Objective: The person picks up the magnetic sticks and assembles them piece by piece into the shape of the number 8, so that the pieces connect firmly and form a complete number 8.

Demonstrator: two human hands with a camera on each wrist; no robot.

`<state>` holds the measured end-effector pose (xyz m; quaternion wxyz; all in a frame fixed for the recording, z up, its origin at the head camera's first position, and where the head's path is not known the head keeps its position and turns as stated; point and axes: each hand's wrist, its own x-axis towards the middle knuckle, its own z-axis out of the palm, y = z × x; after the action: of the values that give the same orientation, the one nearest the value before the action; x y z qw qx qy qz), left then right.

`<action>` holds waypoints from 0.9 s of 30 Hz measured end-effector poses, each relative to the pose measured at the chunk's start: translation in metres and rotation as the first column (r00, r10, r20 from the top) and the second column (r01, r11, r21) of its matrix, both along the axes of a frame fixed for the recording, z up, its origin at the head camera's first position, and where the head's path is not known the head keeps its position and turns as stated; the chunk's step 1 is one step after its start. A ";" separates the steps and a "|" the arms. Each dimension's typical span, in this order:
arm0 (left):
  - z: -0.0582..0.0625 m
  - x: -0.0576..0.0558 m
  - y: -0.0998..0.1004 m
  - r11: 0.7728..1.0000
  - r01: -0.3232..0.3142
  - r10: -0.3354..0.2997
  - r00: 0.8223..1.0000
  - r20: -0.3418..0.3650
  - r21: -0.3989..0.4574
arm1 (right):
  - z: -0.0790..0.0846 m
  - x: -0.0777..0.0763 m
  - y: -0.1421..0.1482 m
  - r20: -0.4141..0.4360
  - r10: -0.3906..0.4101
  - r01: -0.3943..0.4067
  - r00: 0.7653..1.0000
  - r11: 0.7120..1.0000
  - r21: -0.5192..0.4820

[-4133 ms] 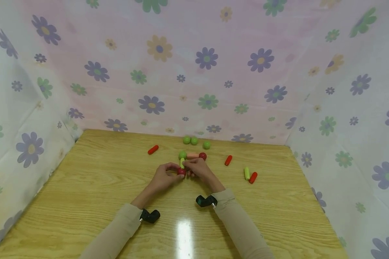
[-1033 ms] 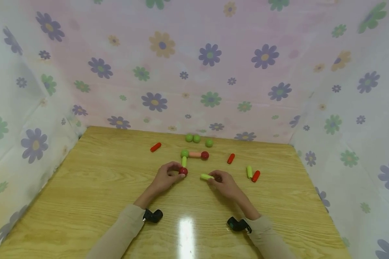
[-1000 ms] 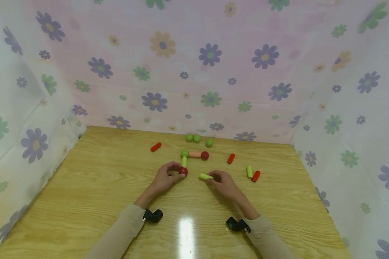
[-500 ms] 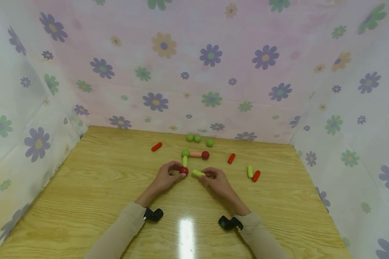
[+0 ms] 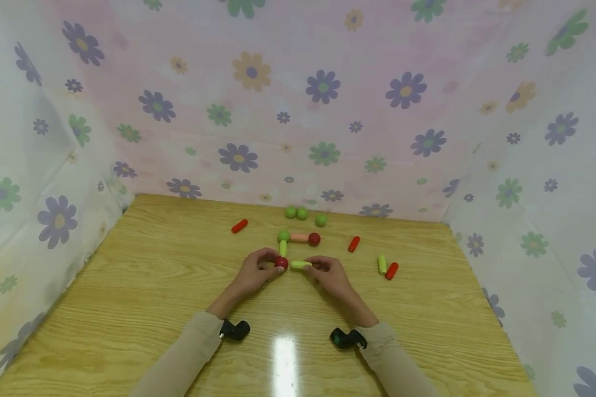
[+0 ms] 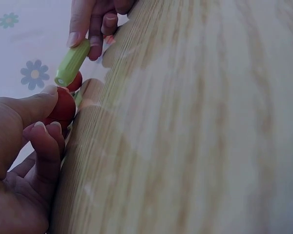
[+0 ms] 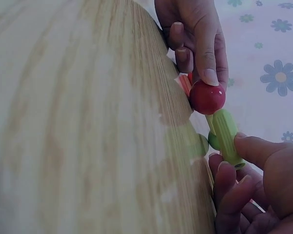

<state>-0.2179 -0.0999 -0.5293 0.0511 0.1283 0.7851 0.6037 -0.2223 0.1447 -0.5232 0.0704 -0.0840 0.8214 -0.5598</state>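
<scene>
My left hand (image 5: 252, 274) pinches a dark red ball (image 5: 281, 263) between thumb and fingers. That ball sits at the near end of an L-shaped chain: a yellow-green rod (image 5: 283, 249), a green ball (image 5: 284, 236) at the corner, a salmon rod (image 5: 299, 237) and another dark red ball (image 5: 314, 239). From the right, my right hand (image 5: 330, 275) pinches a second yellow-green rod (image 5: 299, 264), its free end pointing at the held ball with a narrow gap in the head view. Ribbed sides show on this rod (image 7: 225, 136) in the right wrist view.
Three loose green balls (image 5: 320, 220) lie near the table's back edge. One red rod (image 5: 239, 226) is at back left, another red rod (image 5: 354, 243) right of the chain. Farther right, a yellow-green rod (image 5: 382, 264) lies beside a red rod (image 5: 391, 271). Flowered cloth (image 5: 288, 110) encloses the wooden table.
Earlier, my right hand was at the chain's yellow-green rod. It then held a separate rod off to the right and has moved left, bringing it close to the red ball. My left hand stayed put.
</scene>
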 end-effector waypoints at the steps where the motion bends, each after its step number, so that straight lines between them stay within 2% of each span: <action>1: 0.000 0.000 0.000 1.000 0.000 0.000 1.000 0.000 -0.002 | 0.000 0.000 0.000 0.001 0.000 0.000 1.000 1.000 -0.002; 6: 0.000 -0.001 -0.001 1.000 -0.004 0.004 1.000 0.011 -0.012 | 0.003 0.001 -0.002 0.022 0.022 -0.022 0.999 0.999 -0.030; 11: 0.001 0.000 -0.002 1.000 -0.007 0.007 1.000 0.016 -0.011 | 0.026 0.008 -0.006 0.036 0.058 -0.057 0.998 0.998 -0.033; 13: 0.001 0.000 -0.002 1.000 -0.007 0.007 1.000 0.014 -0.011 | 0.030 0.010 -0.007 0.034 0.058 -0.057 0.998 0.998 -0.032; 20: 0.000 0.000 -0.001 1.000 -0.010 0.010 1.000 0.006 -0.010 | 0.002 0.000 -0.005 0.005 0.002 -0.002 1.000 1.000 -0.020; 27: 0.003 0.002 0.000 1.000 -0.012 0.012 1.000 0.023 0.005 | -0.002 0.000 -0.003 0.001 -0.016 0.016 1.000 1.000 -0.023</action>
<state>-0.2161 -0.0994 -0.5263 0.0560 0.1167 0.7836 0.6076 -0.2223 0.1413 -0.5255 0.0655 -0.0780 0.8156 -0.5696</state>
